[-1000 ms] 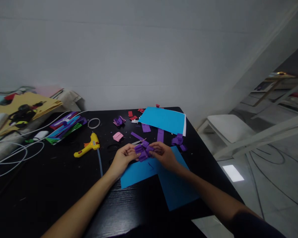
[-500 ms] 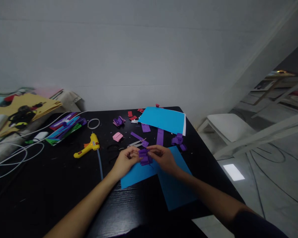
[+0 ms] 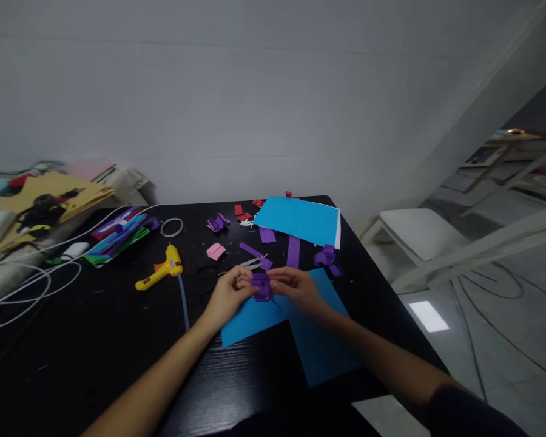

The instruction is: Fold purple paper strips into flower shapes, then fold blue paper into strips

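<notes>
A folded piece of purple paper (image 3: pixel 261 287) is pinched between my two hands above blue paper sheets (image 3: pixel 323 340). My left hand (image 3: pixel 229 295) grips its left side between thumb and fingers. On the right edge, the fingertips of my right hand (image 3: pixel 298 292) are closed on the same piece. Just behind my left hand lie scissors (image 3: pixel 251 264) with their blades showing, the handles dark against the table. More folded purple paper pieces (image 3: pixel 326 257) rest to the right, and a purple strip (image 3: pixel 293 251) lies beyond my right hand.
A yellow glue gun (image 3: pixel 166 267) with a glue stick (image 3: pixel 183 301) lies on the left of the black table (image 3: pixel 118 352). Farther back are a pink folded paper (image 3: pixel 216 250), a purple-and-pink folded piece (image 3: pixel 218 223) and a large blue sheet (image 3: pixel 298 220). White cables (image 3: pixel 50 276) loop at far left.
The purple paper has turned slightly and shifted a little left between my fingers, its folds drawn narrower. Both hands keep their hold in nearly the same place.
</notes>
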Demonstrator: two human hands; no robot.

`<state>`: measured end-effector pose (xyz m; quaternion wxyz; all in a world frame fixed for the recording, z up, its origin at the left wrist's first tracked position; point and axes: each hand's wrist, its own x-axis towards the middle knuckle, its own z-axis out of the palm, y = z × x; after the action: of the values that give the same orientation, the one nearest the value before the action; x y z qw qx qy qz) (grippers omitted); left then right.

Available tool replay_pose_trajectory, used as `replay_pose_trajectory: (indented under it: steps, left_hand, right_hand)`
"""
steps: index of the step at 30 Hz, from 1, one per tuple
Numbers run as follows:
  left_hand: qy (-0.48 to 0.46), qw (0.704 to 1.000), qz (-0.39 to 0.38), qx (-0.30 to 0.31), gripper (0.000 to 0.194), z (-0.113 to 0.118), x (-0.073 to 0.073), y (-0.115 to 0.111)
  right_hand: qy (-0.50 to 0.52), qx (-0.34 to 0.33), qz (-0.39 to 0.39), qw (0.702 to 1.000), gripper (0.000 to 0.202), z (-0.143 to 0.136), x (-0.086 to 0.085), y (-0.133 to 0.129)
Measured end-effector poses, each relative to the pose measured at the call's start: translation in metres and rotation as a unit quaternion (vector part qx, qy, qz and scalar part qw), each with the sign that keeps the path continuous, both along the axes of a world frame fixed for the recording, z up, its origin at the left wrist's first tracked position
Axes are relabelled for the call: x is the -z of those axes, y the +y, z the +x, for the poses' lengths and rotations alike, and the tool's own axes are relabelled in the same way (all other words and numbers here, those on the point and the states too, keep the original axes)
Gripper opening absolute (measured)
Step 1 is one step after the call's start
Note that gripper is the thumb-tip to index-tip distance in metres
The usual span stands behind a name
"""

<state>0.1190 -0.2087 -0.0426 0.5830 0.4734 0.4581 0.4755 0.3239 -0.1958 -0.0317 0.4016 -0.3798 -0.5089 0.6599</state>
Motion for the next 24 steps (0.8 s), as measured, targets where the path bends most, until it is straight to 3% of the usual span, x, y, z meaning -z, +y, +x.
replay_pose_trajectory:
  steps: [8,15,19,24]
  left_hand:
    - [-0.025,0.999,-0.023,0.005,0.031,0.001,-0.002,0.0]
    - [-0.069,0.996,-0.061,-0.008,0.037,0.002,-0.001,0.001]
    - [-0.09,0.993,-0.075,0.014,0.037,0.002,-0.003,0.0]
    - [-0.097,0.992,-0.072,0.026,0.028,0.001,-0.006,-0.001]
  right_hand:
    - [-0.003,0.004,0.014,1.0,0.028,-0.002,0.01,0.002]
    - [-0.005,0.001,-0.005,1.0,0.026,-0.003,0.008,0.001]
    - [0.0,-0.006,-0.015,1.0,0.028,-0.003,0.005,0.001]
    - [-0.1,-0.039,0.072,0.992,0.02,0.007,-0.006,0.007]
